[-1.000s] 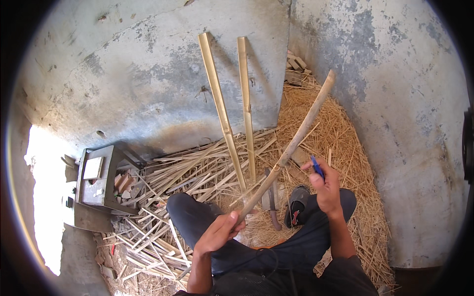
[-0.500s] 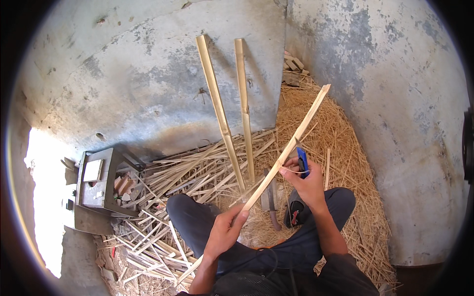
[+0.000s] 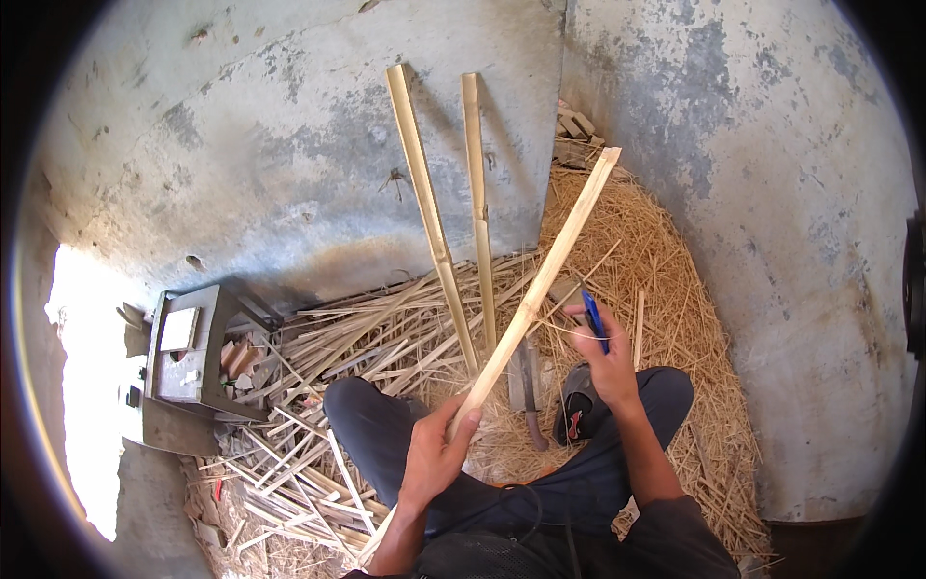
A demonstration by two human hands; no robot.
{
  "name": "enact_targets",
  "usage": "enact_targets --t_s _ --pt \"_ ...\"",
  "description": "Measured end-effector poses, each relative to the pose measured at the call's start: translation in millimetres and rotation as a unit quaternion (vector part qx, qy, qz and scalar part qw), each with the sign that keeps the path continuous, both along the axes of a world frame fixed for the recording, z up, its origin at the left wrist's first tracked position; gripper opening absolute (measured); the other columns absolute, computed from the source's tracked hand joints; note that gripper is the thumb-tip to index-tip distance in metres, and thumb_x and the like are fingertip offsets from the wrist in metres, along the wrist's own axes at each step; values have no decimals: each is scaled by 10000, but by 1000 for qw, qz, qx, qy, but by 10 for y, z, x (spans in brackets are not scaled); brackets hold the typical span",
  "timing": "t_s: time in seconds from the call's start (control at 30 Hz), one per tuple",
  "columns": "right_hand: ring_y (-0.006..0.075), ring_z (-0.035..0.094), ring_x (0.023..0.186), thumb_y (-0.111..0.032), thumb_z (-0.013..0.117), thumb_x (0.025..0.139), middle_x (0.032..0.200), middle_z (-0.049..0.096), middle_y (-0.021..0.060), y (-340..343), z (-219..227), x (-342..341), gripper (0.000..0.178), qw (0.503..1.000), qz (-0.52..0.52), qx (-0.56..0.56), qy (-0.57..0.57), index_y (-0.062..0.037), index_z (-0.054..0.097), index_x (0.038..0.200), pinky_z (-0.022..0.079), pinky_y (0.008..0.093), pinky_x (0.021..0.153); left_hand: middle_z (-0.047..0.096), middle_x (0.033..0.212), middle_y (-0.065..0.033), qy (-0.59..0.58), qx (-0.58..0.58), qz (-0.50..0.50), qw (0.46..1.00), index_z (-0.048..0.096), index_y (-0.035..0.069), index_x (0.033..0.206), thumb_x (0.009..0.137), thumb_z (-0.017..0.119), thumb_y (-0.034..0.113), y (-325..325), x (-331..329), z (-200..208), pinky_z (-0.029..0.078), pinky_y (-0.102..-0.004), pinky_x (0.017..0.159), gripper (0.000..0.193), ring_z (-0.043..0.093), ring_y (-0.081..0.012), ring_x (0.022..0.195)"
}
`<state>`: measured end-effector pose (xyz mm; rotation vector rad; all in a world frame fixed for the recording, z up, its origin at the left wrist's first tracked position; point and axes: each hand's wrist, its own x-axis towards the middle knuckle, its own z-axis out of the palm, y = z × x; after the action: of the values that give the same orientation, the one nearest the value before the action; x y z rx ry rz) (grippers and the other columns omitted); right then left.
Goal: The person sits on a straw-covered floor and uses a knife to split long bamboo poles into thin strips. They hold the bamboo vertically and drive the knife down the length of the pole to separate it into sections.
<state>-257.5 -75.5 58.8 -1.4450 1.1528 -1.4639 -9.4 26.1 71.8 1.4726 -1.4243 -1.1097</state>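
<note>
A long split bamboo strip point(image 3: 569, 232) slants up and away across my lap, its far end raised. My left hand point(image 3: 442, 454) is closed round its lower part, and the near end runs back along my left forearm. To the right of the strip, a little apart from it, my right hand point(image 3: 612, 372) grips a blue utility knife point(image 3: 594, 318). A thin pale sliver shows between that hand and the strip. On the floor between my legs lies a large knife point(image 3: 532, 415) with a brown handle and a dark blade, partly hidden by the strip.
Two split bamboo lengths point(image 3: 424, 193) lean on the wall ahead. Loose strips point(image 3: 357, 333) cover the floor at left, and a heap of shavings point(image 3: 666, 289) lies at right. A dark wooden piece of furniture point(image 3: 214, 338) stands far left; bricks point(image 3: 577, 125) sit in the corner.
The bamboo strip's far end has swung left and its flat face has turned more toward me. My right hand has come off the strip and moved slightly right with the utility knife.
</note>
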Motion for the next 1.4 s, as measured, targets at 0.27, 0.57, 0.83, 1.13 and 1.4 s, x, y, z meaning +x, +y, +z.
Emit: enact_targets --t_s 0.27,0.57,0.83,1.13,1.4 --pt "195 594 716 -282 574 991 854 632 126 345 -205 -303 308 976 -45 23 214 3 646 1083 482 337 671 623 717 -47 -50 -56 42 996 676 -16 1151 979 679 218 -28 -31 58 461 -270 601 290 561 -86 644" --pt "303 681 723 -285 641 945 826 675 125 338 -76 -141 311 935 -27 -174 307 -16 703 1088 529 386 642 710 890 -215 -85 -83 44 992 683 -28 1138 940 720 209 -21 -136 47 543 -377 723 311 718 -340 784" --pt "233 605 593 -357 706 923 739 638 52 164 81 -227 323 890 -37 -222 396 -89 749 1098 488 356 573 698 857 -207 -84 -105 52 990 678 -40 1136 942 719 198 37 -142 53 533 -351 682 310 691 -278 729" --pt "215 589 567 -329 706 926 700 629 36 76 197 -246 274 855 -62 -237 456 -106 759 1077 464 349 545 697 842 -235 -76 -92 57 991 678 -42 1127 944 720 203 46 -135 36 540 -376 670 309 706 -342 718" --pt "120 452 564 -297 556 1040 650 521 21 -389 313 -960 321 950 -243 -61 187 -7 689 1080 360 320 538 694 806 -216 -114 -73 35 990 685 -21 1113 943 714 199 326 42 -120 531 -380 657 280 702 -351 710"
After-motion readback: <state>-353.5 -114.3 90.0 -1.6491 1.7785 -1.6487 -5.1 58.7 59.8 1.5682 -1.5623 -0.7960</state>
